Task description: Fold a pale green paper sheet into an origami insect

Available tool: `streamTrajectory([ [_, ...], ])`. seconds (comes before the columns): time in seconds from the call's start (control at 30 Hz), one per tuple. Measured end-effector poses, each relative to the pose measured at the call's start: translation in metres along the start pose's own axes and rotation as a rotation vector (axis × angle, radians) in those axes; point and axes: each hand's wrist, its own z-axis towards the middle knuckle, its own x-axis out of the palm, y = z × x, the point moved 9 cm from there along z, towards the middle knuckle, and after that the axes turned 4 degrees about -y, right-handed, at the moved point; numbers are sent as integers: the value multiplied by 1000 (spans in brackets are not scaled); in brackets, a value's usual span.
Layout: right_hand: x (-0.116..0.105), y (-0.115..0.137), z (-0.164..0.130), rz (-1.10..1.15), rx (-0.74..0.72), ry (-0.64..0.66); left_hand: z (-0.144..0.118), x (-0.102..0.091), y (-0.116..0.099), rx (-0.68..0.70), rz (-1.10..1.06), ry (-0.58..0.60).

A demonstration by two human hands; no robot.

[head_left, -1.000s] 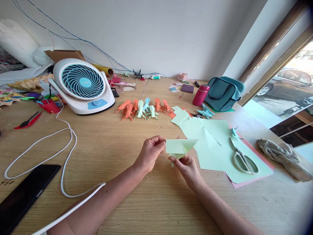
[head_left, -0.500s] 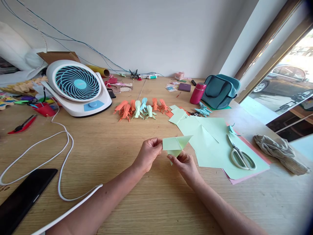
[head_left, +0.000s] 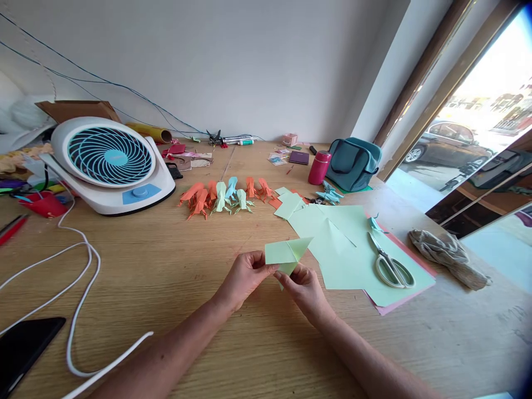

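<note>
Pale-green folded paper [head_left: 279, 252], held over the table [head_left: 178, 271]: pinched at eight o'clock by the left hand [head_left: 244, 278], at six by the right hand [head_left: 308, 291]. Probably light, crisp, easily creased; best taken by edges.

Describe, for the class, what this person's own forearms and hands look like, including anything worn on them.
The left hand and right hand are bare, with no gloves, rings or bracelets showing. No sleeve or watch shows on either the left forearm or right forearm.
</note>
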Motion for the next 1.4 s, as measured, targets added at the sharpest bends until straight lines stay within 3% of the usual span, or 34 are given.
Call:
streamTrajectory([
  [0.13,-1,-2,-2,-36,14,6,3,-12,-3,-59,-84,-68],
  [0.3,3,-1,-5,-5,56,55,3,-13,-8,-22,-167,-63],
  [0.57,-3,-7,-5,63,163,6,-9,2,-11,75,-36,-54],
  [0.77,-5,-7,-5,55,163,-19,-11,-5,-17,140,79,-109],
  [1.2,-9,-12,-5,84,133,-36,-13,6,-14,43,-41,-23],
  [1.4,-9,-4,-4,51,113,-42,-11,3,-12,46,-6,-39],
])
